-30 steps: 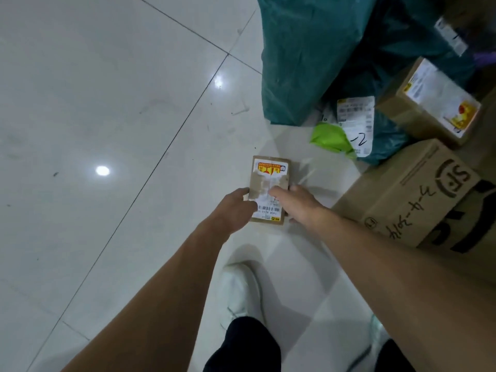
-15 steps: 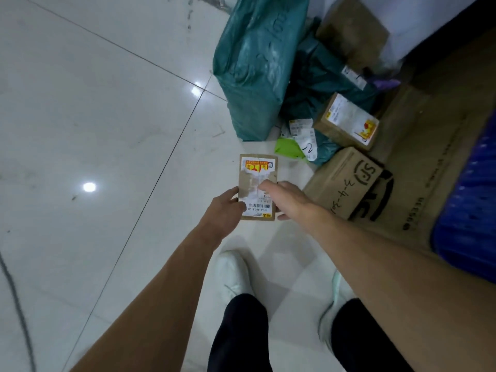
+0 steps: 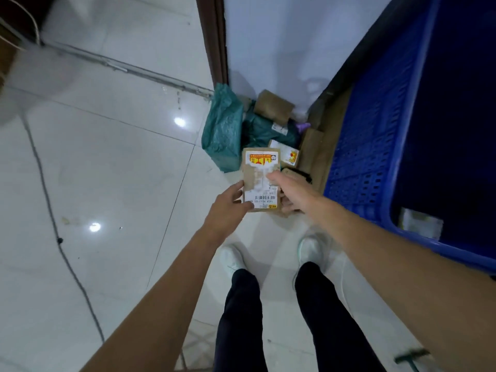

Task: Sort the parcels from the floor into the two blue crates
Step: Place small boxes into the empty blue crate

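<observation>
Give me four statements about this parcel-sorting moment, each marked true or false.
1. The left hand and the right hand both hold the small brown cardboard parcel. True.
2. The parcel's barcode label faces down. False: it faces up, toward the camera.
3. The blue crate stands on the person's right. True.
4. The teal mailer bag lies inside the blue crate. False: it lies on the floor, outside the crate.
</observation>
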Motion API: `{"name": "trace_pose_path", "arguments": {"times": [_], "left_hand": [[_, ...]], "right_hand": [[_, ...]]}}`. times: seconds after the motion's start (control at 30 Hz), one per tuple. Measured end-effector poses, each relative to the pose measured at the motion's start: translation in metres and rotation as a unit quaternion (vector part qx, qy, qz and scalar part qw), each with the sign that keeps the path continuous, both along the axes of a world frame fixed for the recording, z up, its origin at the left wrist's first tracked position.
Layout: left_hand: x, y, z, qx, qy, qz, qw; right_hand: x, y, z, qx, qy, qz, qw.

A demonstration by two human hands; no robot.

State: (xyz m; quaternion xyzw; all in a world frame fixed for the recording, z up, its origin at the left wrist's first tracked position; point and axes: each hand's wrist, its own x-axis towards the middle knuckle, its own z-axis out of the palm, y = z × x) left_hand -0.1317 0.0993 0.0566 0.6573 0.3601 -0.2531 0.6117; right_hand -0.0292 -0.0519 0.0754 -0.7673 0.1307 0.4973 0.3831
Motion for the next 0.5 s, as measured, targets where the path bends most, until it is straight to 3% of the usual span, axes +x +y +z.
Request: {"name": "trace_pose_path", "arguments": {"times": [0.27,0.5], "left_hand": [[0.02,-0.042,0.152,-0.029,-0.084,-0.006,0.996],[0.033,-0.09,0.227,-0.057,-0.111,-0.041,0.991]], "right_hand": [[-0.008,-0.039,0.141,0.043,-0.032,-0.145,0.988],[-0.024,-0.105,0.23,0.085,-0.07,-0.243,0.964]]}}
